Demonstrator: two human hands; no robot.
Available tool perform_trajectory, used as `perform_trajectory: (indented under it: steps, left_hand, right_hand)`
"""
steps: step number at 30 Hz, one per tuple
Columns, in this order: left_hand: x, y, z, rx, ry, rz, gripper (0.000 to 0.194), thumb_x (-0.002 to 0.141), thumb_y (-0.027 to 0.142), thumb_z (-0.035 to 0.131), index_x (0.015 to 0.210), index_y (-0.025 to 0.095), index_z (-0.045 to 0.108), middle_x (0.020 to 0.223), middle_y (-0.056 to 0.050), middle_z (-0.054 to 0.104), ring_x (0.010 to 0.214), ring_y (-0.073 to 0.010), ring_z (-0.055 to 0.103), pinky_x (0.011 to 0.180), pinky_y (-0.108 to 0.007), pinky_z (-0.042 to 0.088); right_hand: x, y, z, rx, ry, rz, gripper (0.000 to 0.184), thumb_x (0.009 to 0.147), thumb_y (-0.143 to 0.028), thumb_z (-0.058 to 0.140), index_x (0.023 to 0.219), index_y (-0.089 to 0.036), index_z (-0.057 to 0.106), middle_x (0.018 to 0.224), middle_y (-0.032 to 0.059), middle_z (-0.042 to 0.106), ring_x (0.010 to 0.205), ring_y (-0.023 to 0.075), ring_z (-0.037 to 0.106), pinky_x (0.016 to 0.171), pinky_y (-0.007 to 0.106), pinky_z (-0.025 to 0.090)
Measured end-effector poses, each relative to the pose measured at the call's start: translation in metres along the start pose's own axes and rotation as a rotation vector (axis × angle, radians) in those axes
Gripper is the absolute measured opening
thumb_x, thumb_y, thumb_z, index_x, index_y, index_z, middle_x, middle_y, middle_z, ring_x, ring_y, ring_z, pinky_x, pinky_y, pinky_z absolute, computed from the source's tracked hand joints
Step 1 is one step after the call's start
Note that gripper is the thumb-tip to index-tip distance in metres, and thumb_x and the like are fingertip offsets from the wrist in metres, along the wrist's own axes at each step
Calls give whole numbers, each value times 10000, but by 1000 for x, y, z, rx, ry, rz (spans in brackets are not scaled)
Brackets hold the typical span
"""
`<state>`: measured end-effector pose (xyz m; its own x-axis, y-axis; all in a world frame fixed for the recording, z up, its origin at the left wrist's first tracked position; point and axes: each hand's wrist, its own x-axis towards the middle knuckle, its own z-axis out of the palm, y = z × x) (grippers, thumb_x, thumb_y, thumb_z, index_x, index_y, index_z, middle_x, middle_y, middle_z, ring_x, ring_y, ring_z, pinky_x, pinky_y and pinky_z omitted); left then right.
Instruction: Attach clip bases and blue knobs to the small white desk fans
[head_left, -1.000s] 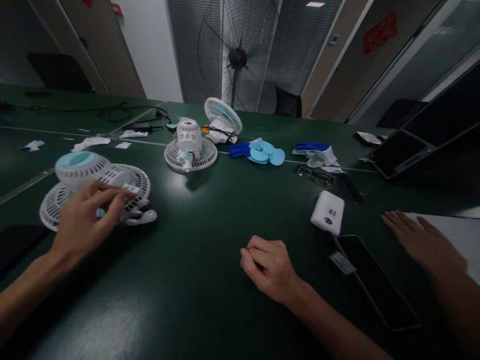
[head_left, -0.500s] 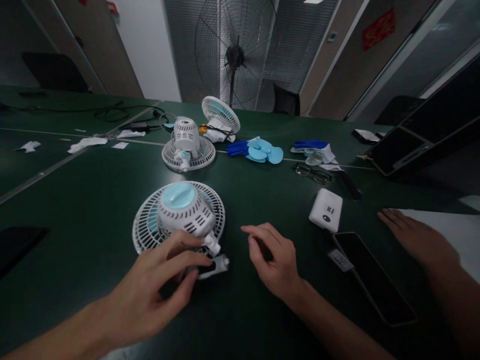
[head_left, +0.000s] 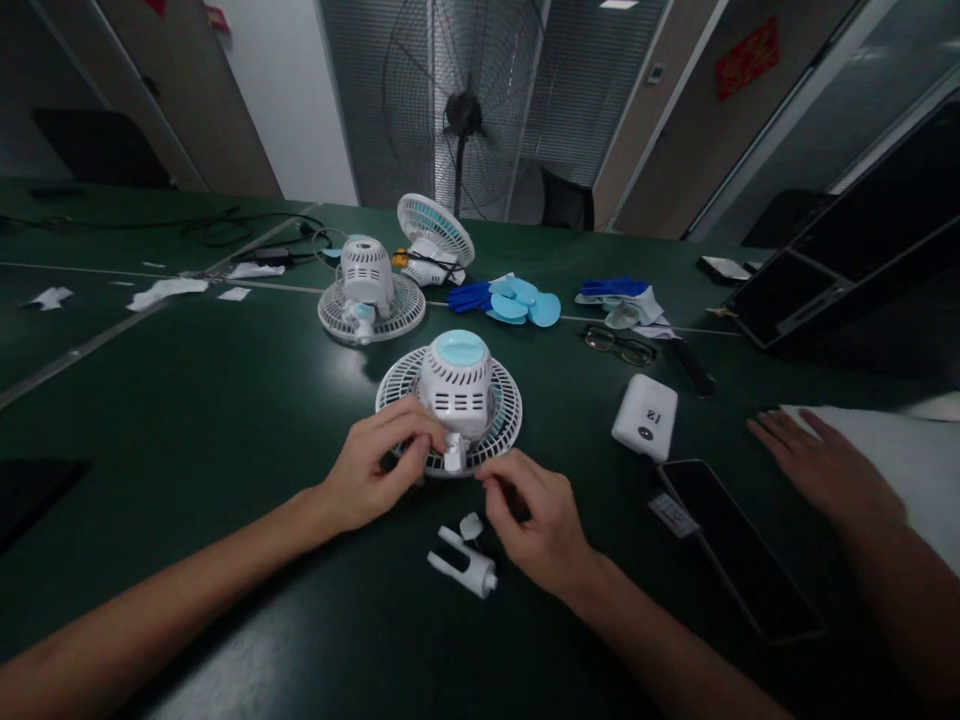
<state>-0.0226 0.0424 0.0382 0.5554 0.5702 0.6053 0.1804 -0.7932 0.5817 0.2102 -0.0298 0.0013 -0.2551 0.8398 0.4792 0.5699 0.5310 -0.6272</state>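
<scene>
A small white fan [head_left: 457,385] with a pale blue cap lies face down on its round grille on the dark green table [head_left: 225,420], just ahead of me. My left hand [head_left: 375,472] grips the near left rim of the grille, fingers curled by the motor housing. My right hand [head_left: 536,512] hovers at the fan's near right edge with fingertips pinched together; what they hold, if anything, is too small to tell. A loose white clip bracket [head_left: 461,565] lies on the table between my wrists.
Two more small fans [head_left: 369,290] [head_left: 435,235] sit further back, with blue fan blades [head_left: 521,303], blue gloves [head_left: 622,292] and glasses [head_left: 619,345]. A white power bank [head_left: 645,415] and black phone [head_left: 739,545] lie right. Another person's hand [head_left: 821,470] rests flat at the right edge.
My left hand has dragged the fan from the far left to the middle in front of me. The white bracket now lies loose on the table. My right hand has moved up to the fan.
</scene>
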Motion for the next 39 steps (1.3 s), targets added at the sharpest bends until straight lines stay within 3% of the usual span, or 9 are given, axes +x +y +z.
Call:
perform_trajectory:
  steps: [4, 8, 10, 14, 18, 22, 26, 30, 39]
  left_hand:
    - [-17, 3, -1, 110, 84, -95, 206, 1014, 86, 463, 962, 173, 642, 1113, -85, 653, 1040, -193, 648, 891, -324, 537]
    - [-39, 18, -2, 227, 19, -127, 232, 1001, 77, 478, 1148, 178, 626, 1363, -128, 576, 1184, -224, 613, 971, -362, 538]
    - [-49, 30, 3, 319, 14, -1, 272, 980, 75, 485, 1204, 153, 618, 1361, -149, 573, 1165, -243, 609, 947, -380, 545]
    - [-59, 51, 22, 457, -229, 373, 239, 1023, 247, 544, 1185, 132, 677, 1048, -81, 693, 836, -212, 631, 730, -356, 534]
    - [-61, 52, 31, 536, -396, 396, 258, 1017, 264, 630, 1223, 121, 693, 962, -63, 735, 768, -197, 642, 657, -333, 519]
    - [-58, 44, 17, 557, -349, 474, 271, 1035, 128, 505, 1189, 116, 728, 1163, -116, 764, 891, -229, 686, 693, -355, 561]
    - [-58, 41, 5, 549, -225, 500, 325, 1033, 108, 453, 1190, 119, 738, 1340, -133, 716, 985, -249, 684, 738, -364, 600]
    - [-61, 34, 5, 546, -177, 474, 325, 1035, 109, 460, 1220, 113, 727, 1333, -141, 718, 1013, -251, 677, 759, -376, 618]
    - [-62, 23, 8, 611, -139, 401, 349, 1032, 99, 476, 1306, 130, 690, 1368, -112, 705, 1030, -252, 654, 759, -369, 587]
  right_hand:
    - [4, -3, 1, -148, -320, -96, 143, 991, -239, 592, 1107, -223, 673, 1002, 19, 720, 822, 170, 683, 680, 290, 459]
    - [4, -2, 5, -243, -413, -102, 159, 1019, -365, 607, 1077, -240, 686, 996, 12, 711, 838, 178, 683, 667, 294, 433]
    - [3, -1, 8, -267, -419, -105, 163, 1008, -382, 628, 1018, -228, 679, 942, 11, 705, 825, 183, 680, 658, 295, 425]
    - [0, 3, 14, -291, -354, -104, 228, 1023, -352, 611, 849, -205, 636, 815, 4, 682, 721, 161, 648, 624, 289, 406]
    - [2, 5, 12, -207, -147, -17, 269, 1038, -289, 575, 783, -205, 589, 748, -9, 626, 634, 133, 582, 607, 285, 400]
    - [5, 7, 4, 1, 109, 123, 229, 1018, -252, 617, 794, -210, 599, 752, -15, 585, 632, 124, 552, 591, 274, 428]
    - [5, 8, 1, 138, 236, 166, 89, 999, -218, 646, 926, -220, 698, 930, 30, 642, 742, 145, 623, 583, 265, 522]
    - [2, 9, 3, 270, 234, 190, 136, 995, -222, 654, 1078, -255, 756, 1110, 65, 618, 845, 164, 669, 528, 244, 615]
    - [-3, -1, 3, 404, 173, 131, 349, 1016, -153, 569, 1312, -289, 694, 1301, 93, 579, 1081, 223, 674, 734, 340, 725]
